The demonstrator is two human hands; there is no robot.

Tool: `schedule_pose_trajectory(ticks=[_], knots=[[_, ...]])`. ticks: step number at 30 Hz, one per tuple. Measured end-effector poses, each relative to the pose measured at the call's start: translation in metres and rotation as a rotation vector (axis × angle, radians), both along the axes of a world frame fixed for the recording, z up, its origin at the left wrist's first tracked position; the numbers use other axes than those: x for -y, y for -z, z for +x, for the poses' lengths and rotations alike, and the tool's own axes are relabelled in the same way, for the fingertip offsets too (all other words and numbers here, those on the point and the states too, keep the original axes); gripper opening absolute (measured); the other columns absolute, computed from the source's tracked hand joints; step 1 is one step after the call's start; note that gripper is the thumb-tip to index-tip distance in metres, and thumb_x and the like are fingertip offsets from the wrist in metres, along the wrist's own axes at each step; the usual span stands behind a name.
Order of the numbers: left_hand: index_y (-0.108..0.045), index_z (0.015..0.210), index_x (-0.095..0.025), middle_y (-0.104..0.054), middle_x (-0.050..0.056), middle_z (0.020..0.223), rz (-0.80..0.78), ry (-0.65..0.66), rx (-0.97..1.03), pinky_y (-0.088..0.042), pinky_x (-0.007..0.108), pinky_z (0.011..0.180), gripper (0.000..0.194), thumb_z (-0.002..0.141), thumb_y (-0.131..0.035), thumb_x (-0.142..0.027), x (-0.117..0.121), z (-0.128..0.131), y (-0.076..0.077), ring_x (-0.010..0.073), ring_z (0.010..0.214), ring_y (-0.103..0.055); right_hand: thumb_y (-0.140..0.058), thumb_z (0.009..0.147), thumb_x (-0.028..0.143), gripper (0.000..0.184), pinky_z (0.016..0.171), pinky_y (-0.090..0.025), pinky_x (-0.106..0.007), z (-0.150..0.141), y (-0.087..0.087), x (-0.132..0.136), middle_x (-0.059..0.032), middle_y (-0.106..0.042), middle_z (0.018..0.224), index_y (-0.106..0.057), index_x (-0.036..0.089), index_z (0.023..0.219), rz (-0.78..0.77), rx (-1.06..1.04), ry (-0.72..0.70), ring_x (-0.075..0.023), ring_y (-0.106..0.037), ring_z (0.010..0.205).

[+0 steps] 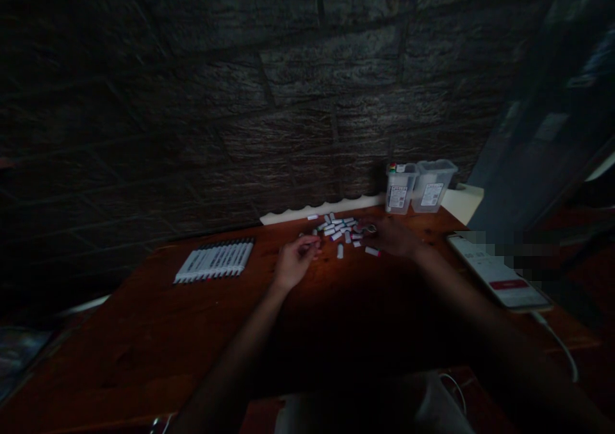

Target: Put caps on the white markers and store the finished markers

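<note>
Several short white marker caps [342,227], some with coloured ends, lie in a loose pile near the back of the wooden table. At the left edge of the pile is my left hand [296,258], its fingers curled together; whatever they hold is too dark and small to make out. My right hand [390,235] reaches over the right side of the pile, close to the caps. Shadow hides its fingertips, so its grip does not show. One cap [372,251] with a pink end lies just below it. To the left, several white markers [216,260] lie side by side in a neat row.
Two clear plastic containers [435,187] with labels stand at the back right. A phone [497,274] with a lit screen and a white cable [557,341] rests at the right edge. A dark stone-block wall [288,127] rises behind the table [144,331].
</note>
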State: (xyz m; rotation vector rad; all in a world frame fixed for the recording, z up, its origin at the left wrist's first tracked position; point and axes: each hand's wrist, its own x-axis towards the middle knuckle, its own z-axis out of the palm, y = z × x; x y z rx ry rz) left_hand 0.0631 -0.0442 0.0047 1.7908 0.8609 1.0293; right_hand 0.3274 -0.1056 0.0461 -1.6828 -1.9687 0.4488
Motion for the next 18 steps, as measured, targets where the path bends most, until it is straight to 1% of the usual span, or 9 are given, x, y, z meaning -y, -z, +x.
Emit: schedule_pose_trajectory(ticks=[3, 6, 9, 11, 13, 15, 16, 18], knots=[[-0.068, 0.095, -0.015, -0.071, 0.007, 0.087, 0.038, -0.019, -0.002, -0.061, 0.029, 0.064, 0.032, 0.080, -0.065, -0.043, 0.002, 0.000, -0.004, 0.0173, 0.073, -0.070, -0.067, 0.076, 0.023, 0.036, 0.066, -0.047, -0.027, 0.001, -0.005, 0.005, -0.0019, -0.072, 0.086, -0.062, 0.023, 0.111, -0.075, 0.060, -0.027, -0.0185, -0.067, 0.076], [-0.067, 0.094, -0.015, -0.072, 0.007, 0.088, 0.040, -0.031, 0.017, -0.060, 0.028, 0.061, 0.033, 0.080, -0.065, -0.045, 0.003, 0.000, -0.006, 0.0170, 0.071, -0.070, -0.067, 0.074, 0.021, 0.036, 0.068, -0.045, -0.027, -0.002, -0.005, 0.008, -0.0011, -0.072, 0.085, -0.062, 0.024, 0.109, -0.099, 0.100, -0.037, -0.0187, -0.066, 0.078], [-0.066, 0.095, -0.014, -0.072, 0.008, 0.088, -0.001, -0.001, 0.017, -0.059, 0.027, 0.058, 0.035, 0.079, -0.066, -0.046, 0.004, 0.001, -0.007, 0.0168, 0.067, -0.070, -0.068, 0.071, 0.018, 0.036, 0.070, -0.045, -0.029, -0.007, 0.000, 0.009, -0.0010, -0.071, 0.085, -0.064, 0.025, 0.106, -0.054, 0.079, -0.035, -0.0197, -0.064, 0.077], [-0.067, 0.095, -0.014, -0.072, 0.008, 0.086, -0.036, 0.029, 0.003, -0.058, 0.027, 0.056, 0.036, 0.079, -0.066, -0.046, 0.005, 0.002, -0.007, 0.0171, 0.065, -0.070, -0.071, 0.068, 0.016, 0.034, 0.070, -0.044, -0.031, -0.009, 0.004, 0.008, -0.0010, -0.071, 0.085, -0.067, 0.026, 0.100, 0.000, 0.024, -0.018, -0.0206, -0.063, 0.076], [-0.068, 0.093, -0.013, -0.073, 0.008, 0.083, -0.066, 0.038, -0.012, -0.058, 0.027, 0.055, 0.036, 0.078, -0.067, -0.046, 0.007, 0.003, -0.008, 0.0178, 0.065, -0.070, -0.071, 0.067, 0.016, 0.028, 0.069, -0.045, -0.030, -0.012, 0.006, 0.008, -0.0002, -0.070, 0.083, -0.068, 0.025, 0.093, 0.050, -0.101, -0.048, -0.0198, -0.062, 0.074], [-0.069, 0.093, -0.013, -0.073, 0.007, 0.077, -0.081, 0.035, -0.030, -0.057, 0.027, 0.055, 0.036, 0.076, -0.069, -0.045, 0.010, 0.005, -0.009, 0.0183, 0.064, -0.070, -0.070, 0.070, 0.020, 0.023, 0.067, -0.046, -0.029, -0.017, 0.006, 0.007, 0.0008, -0.068, 0.083, -0.066, 0.024, 0.092, 0.086, -0.332, -0.114, -0.0180, -0.062, 0.072], [-0.070, 0.094, -0.013, -0.073, 0.006, 0.075, -0.084, 0.036, -0.038, -0.058, 0.027, 0.055, 0.036, 0.075, -0.070, -0.044, 0.012, 0.005, -0.010, 0.0184, 0.064, -0.070, -0.071, 0.071, 0.024, 0.025, 0.066, -0.047, -0.028, -0.021, 0.005, 0.008, 0.0009, -0.068, 0.085, -0.064, 0.024, 0.095, 0.094, -0.475, -0.142, -0.0171, -0.062, 0.072], [-0.070, 0.096, -0.013, -0.073, 0.006, 0.075, -0.087, 0.054, -0.046, -0.058, 0.027, 0.056, 0.036, 0.074, -0.072, -0.041, 0.015, 0.007, -0.012, 0.0184, 0.064, -0.070, -0.073, 0.070, 0.030, 0.034, 0.063, -0.049, -0.028, -0.032, 0.003, 0.009, 0.0006, -0.068, 0.090, -0.059, 0.024, 0.100, 0.084, -0.755, -0.167, -0.0159, -0.063, 0.071]])
